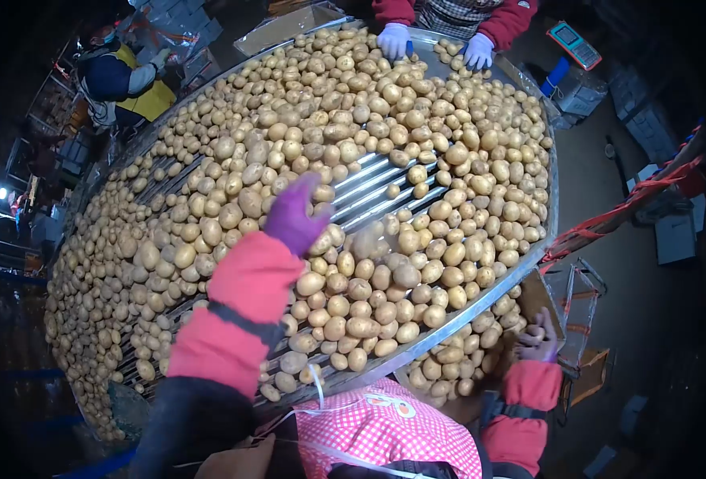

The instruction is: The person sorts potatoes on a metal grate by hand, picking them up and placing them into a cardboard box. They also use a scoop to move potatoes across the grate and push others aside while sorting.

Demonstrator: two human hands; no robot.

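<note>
My left hand [297, 214], in a purple glove, reaches over a large heap of potatoes [361, 283] on a slatted metal sorting table [381, 191]. Its thumb stands apart from the fingers, and no potato shows in its grasp. A blurred potato [373, 242] lies to the right of this hand, near the bare slats. Lower right, my right hand [538, 339], also gloved, is at the side of a cardboard box [538, 297] with potatoes inside. Its fingers look apart; whether they touch the box wall is hard to tell.
Across the table are a co-worker's white-gloved hands [437, 48]. Another person [125, 84] stands at the far left. A metal rim [481, 307] borders the table. To the right are a red-wrapped pole [624, 207], a green-screened device [574, 45] and a wire stand [581, 319].
</note>
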